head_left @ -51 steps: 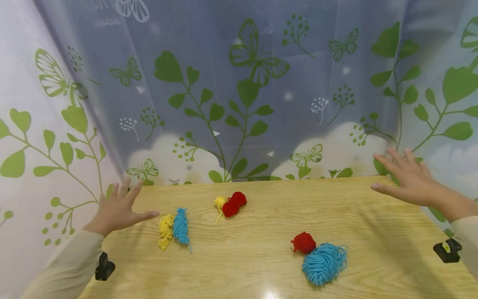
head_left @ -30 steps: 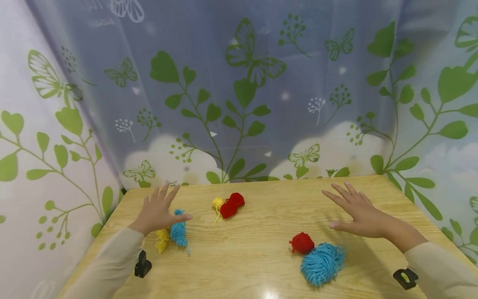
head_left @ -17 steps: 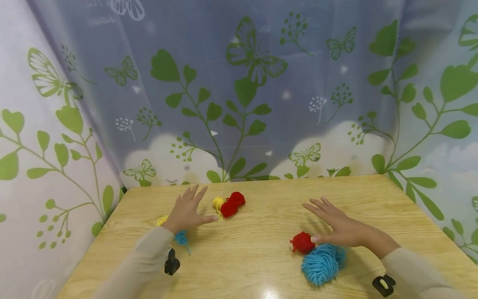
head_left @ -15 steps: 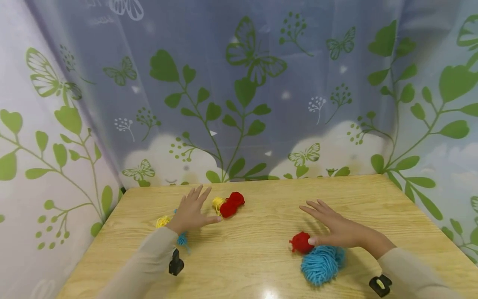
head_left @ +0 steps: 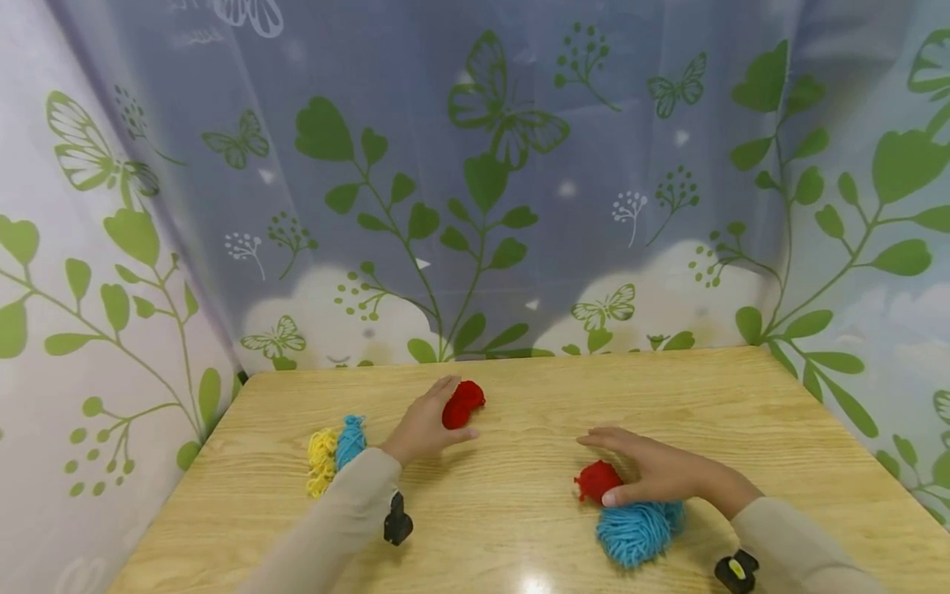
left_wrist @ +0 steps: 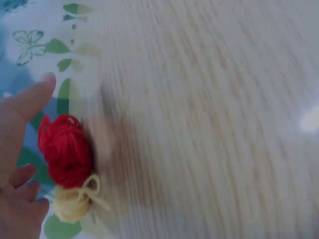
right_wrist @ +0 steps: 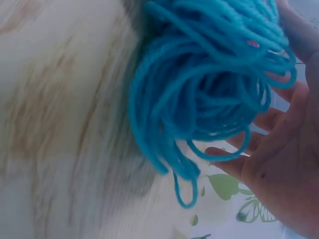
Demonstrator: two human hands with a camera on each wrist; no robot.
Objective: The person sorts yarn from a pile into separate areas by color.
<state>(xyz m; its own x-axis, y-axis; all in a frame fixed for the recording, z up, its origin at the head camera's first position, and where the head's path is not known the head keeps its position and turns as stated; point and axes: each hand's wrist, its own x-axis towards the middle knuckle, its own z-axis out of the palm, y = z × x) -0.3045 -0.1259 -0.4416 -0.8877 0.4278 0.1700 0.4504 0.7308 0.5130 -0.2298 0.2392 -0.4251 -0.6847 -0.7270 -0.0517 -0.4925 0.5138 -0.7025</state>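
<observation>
My left hand (head_left: 432, 422) reaches beside a red yarn bundle (head_left: 463, 405), thumb spread away from the fingers and nothing gripped. A small yellow yarn ball (left_wrist: 72, 204) touches that red bundle in the left wrist view; in the head view my hand hides it. Over on the right, my right hand (head_left: 660, 470) hovers around a red yarn ball (head_left: 598, 483), its thumb in front of the ball and its fingers behind. Whether it touches the ball cannot be told. Below this hand lies a large blue yarn skein (head_left: 637, 533), partly covered by it.
A yellow yarn bundle (head_left: 322, 459) and a smaller blue yarn bundle (head_left: 351, 441) lie together at the table's left, the blue one partly behind my left sleeve. The wooden table (head_left: 519, 495) ends at a leaf-patterned curtain (head_left: 401, 190) at the back and sides.
Both hands have come inward and down from the table's sides. My left hand has passed over the left-hand bundles to the red bundle; my right has reached the red ball. The yarn has stayed put.
</observation>
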